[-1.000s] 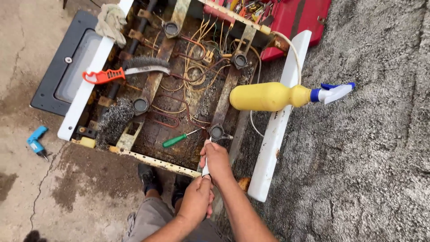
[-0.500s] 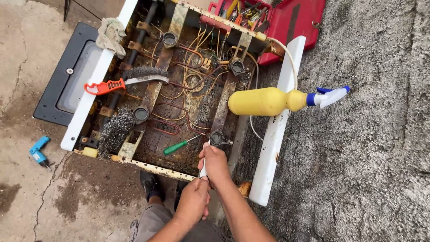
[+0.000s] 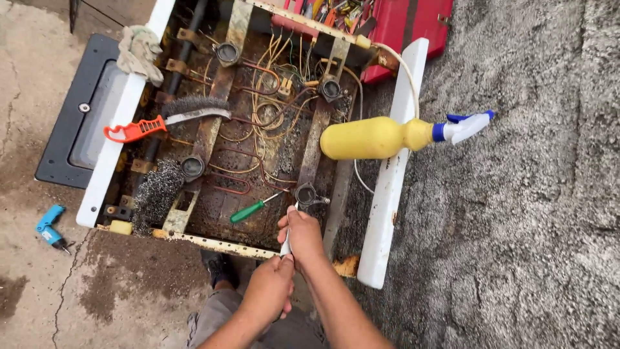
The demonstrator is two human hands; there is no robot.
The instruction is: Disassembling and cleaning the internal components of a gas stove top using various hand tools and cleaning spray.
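Note:
An opened stove top (image 3: pixel 213 242) lies below me, rusty inside, with tangled wires and several round burner fittings. My right hand (image 3: pixel 302 236) grips a thin white-handled tool (image 3: pixel 286 245) near its upper end. The tool's tip sits at the nearest burner fitting (image 3: pixel 309 194). My left hand (image 3: pixel 268 291) is closed around the lower end of the same tool, just below my right hand. A green-handled screwdriver (image 3: pixel 248 211) lies inside the stove, just left of my hands.
A yellow spray bottle (image 3: pixel 378 137) rests on the white side panel (image 3: pixel 387 207). An orange-handled wire brush (image 3: pixel 139 128), steel wool (image 3: pixel 155 190) and a rag (image 3: pixel 139 52) lie at the left. A red toolbox (image 3: pixel 407 26) stands beyond. A blue tool (image 3: pixel 48 226) lies on the concrete.
Both hands stay on the white tool at the same burner fitting. Only the view has drifted slightly.

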